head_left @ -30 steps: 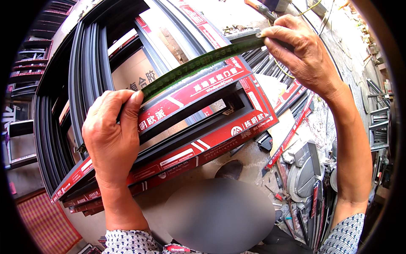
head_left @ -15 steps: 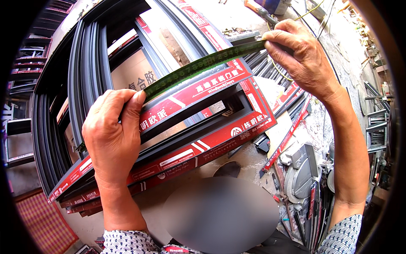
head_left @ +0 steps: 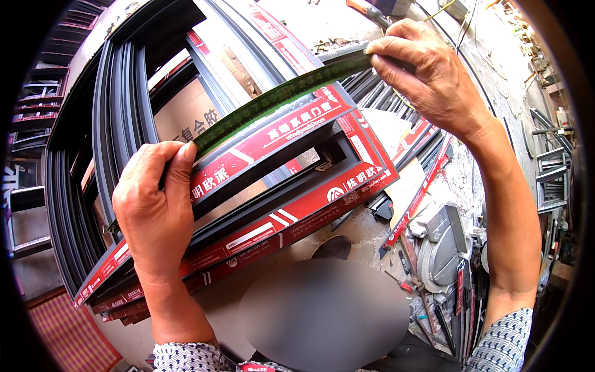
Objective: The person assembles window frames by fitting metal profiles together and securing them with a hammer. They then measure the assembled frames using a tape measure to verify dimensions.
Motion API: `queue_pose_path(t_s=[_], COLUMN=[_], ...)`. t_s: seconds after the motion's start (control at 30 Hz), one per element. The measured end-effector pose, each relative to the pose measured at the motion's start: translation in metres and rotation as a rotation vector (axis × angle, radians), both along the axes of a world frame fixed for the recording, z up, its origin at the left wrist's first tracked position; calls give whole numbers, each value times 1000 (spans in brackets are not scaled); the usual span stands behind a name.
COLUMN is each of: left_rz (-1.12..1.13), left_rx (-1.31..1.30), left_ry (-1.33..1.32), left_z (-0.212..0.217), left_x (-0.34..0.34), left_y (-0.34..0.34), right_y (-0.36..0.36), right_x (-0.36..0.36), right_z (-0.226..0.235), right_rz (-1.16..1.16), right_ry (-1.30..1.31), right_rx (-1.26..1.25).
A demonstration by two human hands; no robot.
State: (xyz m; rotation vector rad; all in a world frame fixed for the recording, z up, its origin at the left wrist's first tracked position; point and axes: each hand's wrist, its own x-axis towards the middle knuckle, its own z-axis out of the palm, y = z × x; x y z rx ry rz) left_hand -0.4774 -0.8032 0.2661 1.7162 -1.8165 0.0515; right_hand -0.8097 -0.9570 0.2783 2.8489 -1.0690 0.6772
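A green measuring tape (head_left: 273,99) with printed markings stretches between my two hands, bowed slightly upward and tilted higher at the right. My left hand (head_left: 155,214) pinches its left end between thumb and fingers. At its other end my right hand (head_left: 431,80) grips it, with a dark part showing inside the fingers. Below the tape lies a stack of black window frames (head_left: 204,245) whose front rails carry red protective film. The tape runs over the top frame and its opening, apparently above the surface rather than on it.
Cardboard (head_left: 189,111) shows through the frame opening. To the right, a round grey metal machine part (head_left: 437,263) stands among loose black profiles (head_left: 458,310). A red-filmed strip (head_left: 415,198) slants nearby. A power tool (head_left: 370,11) lies at the top; a checked cloth (head_left: 71,332) is lower left.
Both hands and the tape appear slightly farther left in view, the left hand also a little lower and the right a little higher. The grip on the tape is the same.
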Motion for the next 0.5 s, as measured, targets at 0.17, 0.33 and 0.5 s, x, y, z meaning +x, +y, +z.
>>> queue_pose_path(t_s=[0.17, 0.33, 0.5], left_rz=[7, -2, -7], left_rx=[-3, -9, -30], left_ry=[5, 6, 1], left_z=[0, 2, 0], left_x=[-2, -4, -4], left_y=[0, -1, 0], right_y=[3, 3, 8], right_x=[4, 3, 7], right_z=[4, 5, 14], right_rz=[-20, -37, -49], right_ry=[-16, -7, -65], right_rx=[53, 52, 186])
